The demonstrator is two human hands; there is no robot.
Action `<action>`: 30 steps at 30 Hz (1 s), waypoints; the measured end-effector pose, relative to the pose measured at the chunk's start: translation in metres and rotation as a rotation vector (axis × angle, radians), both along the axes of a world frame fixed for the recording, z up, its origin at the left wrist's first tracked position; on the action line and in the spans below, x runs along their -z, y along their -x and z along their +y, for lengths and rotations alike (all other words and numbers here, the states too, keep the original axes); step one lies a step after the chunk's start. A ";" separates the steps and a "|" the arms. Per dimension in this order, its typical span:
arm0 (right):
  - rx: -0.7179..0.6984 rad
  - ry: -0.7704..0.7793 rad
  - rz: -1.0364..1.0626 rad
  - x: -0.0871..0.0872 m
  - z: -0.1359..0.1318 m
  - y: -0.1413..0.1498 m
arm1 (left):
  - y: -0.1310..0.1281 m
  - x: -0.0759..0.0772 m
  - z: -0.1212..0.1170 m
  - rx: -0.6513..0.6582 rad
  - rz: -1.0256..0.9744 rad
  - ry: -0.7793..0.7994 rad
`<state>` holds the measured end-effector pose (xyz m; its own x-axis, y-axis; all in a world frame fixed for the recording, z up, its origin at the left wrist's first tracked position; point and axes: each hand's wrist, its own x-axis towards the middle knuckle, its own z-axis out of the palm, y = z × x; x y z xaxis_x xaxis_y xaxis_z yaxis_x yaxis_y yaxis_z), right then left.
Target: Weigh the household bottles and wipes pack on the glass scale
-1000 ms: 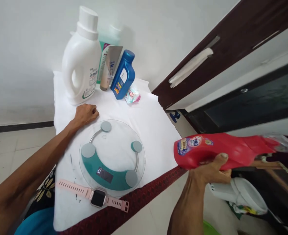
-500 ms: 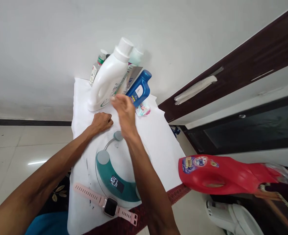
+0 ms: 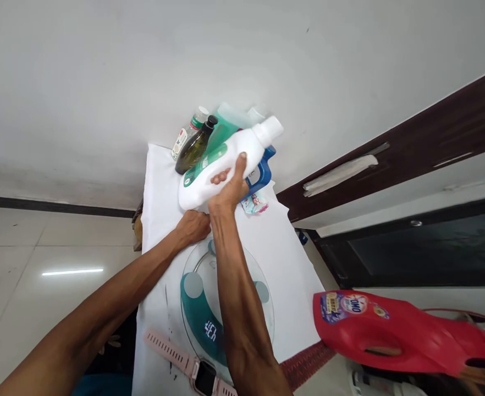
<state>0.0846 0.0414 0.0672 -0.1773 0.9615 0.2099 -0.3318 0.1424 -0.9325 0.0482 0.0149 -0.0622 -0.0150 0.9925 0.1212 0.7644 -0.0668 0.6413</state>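
Note:
My right hand [image 3: 231, 190] is wrapped round the handle of a white detergent bottle [image 3: 251, 144] with a green label, which leans to the right. Curled into a fist, my left hand [image 3: 195, 225] rests on the white cloth just below the bottle's base, against the edge of a round glass scale [image 3: 199, 308]. Lit digits show on the scale's display; my right forearm covers part of its plate. A smartwatch [image 3: 205, 377] with a pink strap lies at the scale's near edge.
Behind the white bottle stand a dark green pump bottle [image 3: 193, 148], a clear bottle [image 3: 191, 131], a pale green container [image 3: 221, 129] and a blue bottle [image 3: 264, 176]. A small colourful packet [image 3: 254, 203] lies beside them. A red OMO bottle [image 3: 415, 333] lies on its side at the right.
My right hand let go of the red bottle at the right, crossed over the scale and took hold of the white bottle, which now tilts right. The view shifted; my left fist stayed put.

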 end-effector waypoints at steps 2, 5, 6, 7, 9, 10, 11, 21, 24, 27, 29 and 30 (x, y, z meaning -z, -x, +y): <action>0.164 0.147 0.043 -0.007 0.015 0.005 | -0.003 -0.007 -0.002 0.021 0.072 0.036; 0.304 0.188 0.054 -0.018 0.029 0.005 | -0.005 -0.016 -0.007 0.035 0.149 0.062; 0.289 0.125 0.045 -0.022 0.030 0.000 | -0.005 -0.018 -0.008 0.031 0.165 0.068; 0.263 0.044 0.035 -0.027 0.029 -0.007 | -0.005 -0.019 -0.010 0.025 0.178 0.075; 0.236 -0.093 0.023 -0.040 0.021 -0.028 | -0.004 -0.021 -0.012 0.016 0.196 0.090; 0.243 -0.136 0.020 -0.047 0.015 -0.040 | -0.003 -0.022 -0.012 0.012 0.202 0.096; 0.258 -0.163 0.019 -0.055 0.006 -0.052 | -0.002 -0.022 -0.013 0.009 0.208 0.100; 0.323 -0.215 -0.119 -0.063 -0.094 -0.180 | 0.002 -0.023 -0.012 -0.012 0.254 0.118; 0.385 -0.204 -0.160 -0.050 -0.115 -0.212 | 0.002 -0.023 -0.012 -0.023 0.269 0.122; 0.451 -0.153 -0.206 -0.039 -0.130 -0.229 | 0.002 -0.024 -0.012 -0.032 0.288 0.127; 0.494 -0.114 -0.209 -0.033 -0.136 -0.234 | 0.002 -0.026 -0.012 -0.043 0.296 0.136; 0.511 -0.096 -0.202 -0.030 -0.137 -0.235 | 0.003 -0.026 -0.012 -0.050 0.298 0.141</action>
